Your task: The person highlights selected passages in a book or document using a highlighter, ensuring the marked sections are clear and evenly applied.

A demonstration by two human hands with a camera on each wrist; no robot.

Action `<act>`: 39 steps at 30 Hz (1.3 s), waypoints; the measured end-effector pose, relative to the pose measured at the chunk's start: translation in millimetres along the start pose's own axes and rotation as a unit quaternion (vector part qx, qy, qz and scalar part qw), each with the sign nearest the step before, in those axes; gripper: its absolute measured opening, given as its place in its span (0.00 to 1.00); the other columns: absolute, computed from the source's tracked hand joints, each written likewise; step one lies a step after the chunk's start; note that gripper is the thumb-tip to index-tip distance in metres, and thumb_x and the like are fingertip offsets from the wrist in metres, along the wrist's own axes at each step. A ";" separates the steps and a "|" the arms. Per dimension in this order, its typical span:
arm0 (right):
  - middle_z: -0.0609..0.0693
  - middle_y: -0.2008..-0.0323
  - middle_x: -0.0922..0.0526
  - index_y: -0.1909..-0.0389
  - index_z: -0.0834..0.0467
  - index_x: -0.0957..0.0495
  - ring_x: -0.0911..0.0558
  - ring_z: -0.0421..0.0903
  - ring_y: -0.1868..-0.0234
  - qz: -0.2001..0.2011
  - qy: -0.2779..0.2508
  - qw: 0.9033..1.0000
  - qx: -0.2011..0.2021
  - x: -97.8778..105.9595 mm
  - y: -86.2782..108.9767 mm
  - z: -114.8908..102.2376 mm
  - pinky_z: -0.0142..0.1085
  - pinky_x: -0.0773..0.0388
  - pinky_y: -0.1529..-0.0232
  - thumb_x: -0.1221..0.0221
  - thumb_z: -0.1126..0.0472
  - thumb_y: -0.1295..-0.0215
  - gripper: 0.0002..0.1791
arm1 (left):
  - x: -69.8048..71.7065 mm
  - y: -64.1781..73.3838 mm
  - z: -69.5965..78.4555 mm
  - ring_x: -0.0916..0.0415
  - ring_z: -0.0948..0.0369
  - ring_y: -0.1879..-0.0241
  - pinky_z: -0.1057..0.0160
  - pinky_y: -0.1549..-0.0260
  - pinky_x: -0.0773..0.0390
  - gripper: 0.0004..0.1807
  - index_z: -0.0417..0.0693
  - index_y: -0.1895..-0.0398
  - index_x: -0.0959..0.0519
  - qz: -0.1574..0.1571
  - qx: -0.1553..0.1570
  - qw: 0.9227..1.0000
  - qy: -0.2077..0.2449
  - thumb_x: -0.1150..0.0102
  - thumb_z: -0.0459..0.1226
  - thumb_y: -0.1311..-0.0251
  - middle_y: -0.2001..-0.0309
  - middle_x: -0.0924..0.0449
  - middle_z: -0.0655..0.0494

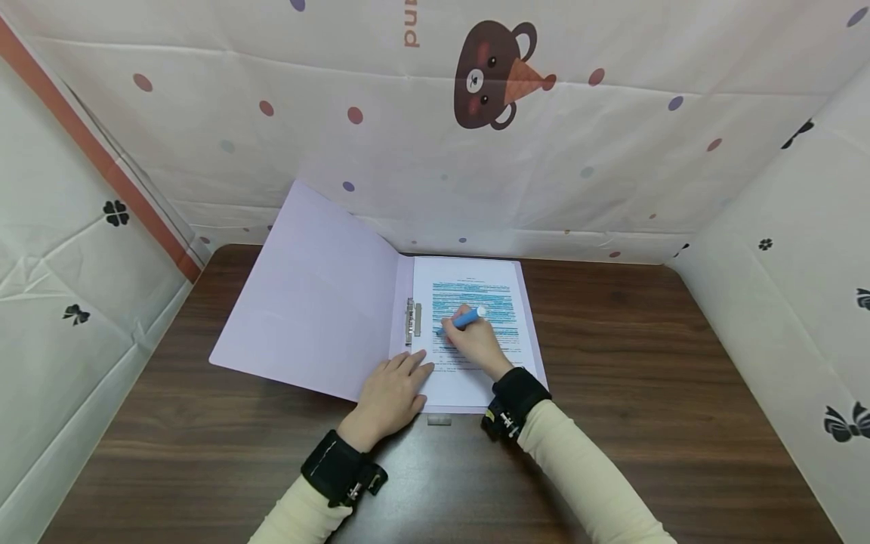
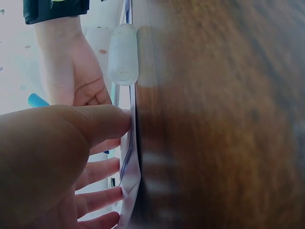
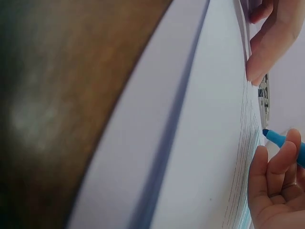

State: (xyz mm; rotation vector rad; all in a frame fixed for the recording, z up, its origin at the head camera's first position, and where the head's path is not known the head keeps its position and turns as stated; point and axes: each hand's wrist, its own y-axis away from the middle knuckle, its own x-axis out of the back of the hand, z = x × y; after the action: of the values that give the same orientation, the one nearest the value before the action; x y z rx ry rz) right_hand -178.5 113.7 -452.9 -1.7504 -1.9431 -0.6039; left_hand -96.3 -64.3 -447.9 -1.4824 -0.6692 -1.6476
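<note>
My right hand (image 1: 479,344) pinches a blue marker (image 1: 469,317) over a printed sheet (image 1: 455,389). In the right wrist view the marker's dark tip (image 3: 265,132) points at the page. Many upper text lines on the sheet are coloured blue; the lowest lines are plain black print. The sheet lies in an open lilac folder (image 1: 319,295), beside a metal clip (image 1: 410,321) at the spine. My left hand (image 1: 390,393) rests with spread fingers on the folder's lower spine area and the sheet's left edge.
A small translucent grey piece (image 1: 439,420) sits at the folder's lower edge, nearest me. The folder's cover spreads left over the dark wooden table (image 1: 632,363). Patterned cloth walls (image 1: 408,151) stand behind the table and on both sides.
</note>
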 end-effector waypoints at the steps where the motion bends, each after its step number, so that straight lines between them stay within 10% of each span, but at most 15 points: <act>1: 0.47 0.81 0.25 0.76 0.55 0.32 0.28 0.42 0.79 0.000 0.000 1.000 -0.001 -0.4 0.1 -0.6 0.32 0.34 0.75 0.48 0.53 0.36 0.13 | -0.1 0.0 0.0 0.33 0.49 0.41 0.50 0.44 0.32 0.25 0.48 0.43 0.26 0.001 0.000 1.000 0.000 0.40 0.43 0.46 0.39 0.31 0.49; 39: 0.46 0.83 0.29 0.78 0.55 0.36 0.31 0.41 0.83 -0.006 0.045 0.999 0.024 -9.1 -2.6 -4.7 0.30 0.38 0.81 0.48 0.56 0.36 0.13 | 0.8 0.1 -0.7 0.33 0.50 0.41 0.52 0.43 0.33 0.25 0.49 0.42 0.27 -0.008 0.001 1.000 -0.008 0.41 0.44 0.45 0.38 0.32 0.49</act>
State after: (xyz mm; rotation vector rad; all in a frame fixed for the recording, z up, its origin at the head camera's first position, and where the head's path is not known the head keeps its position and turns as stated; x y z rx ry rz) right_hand -180.1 103.5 -454.6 -1.6548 -1.8936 -0.6232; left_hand -96.5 -65.1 -447.2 -1.4937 -0.6920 -1.6482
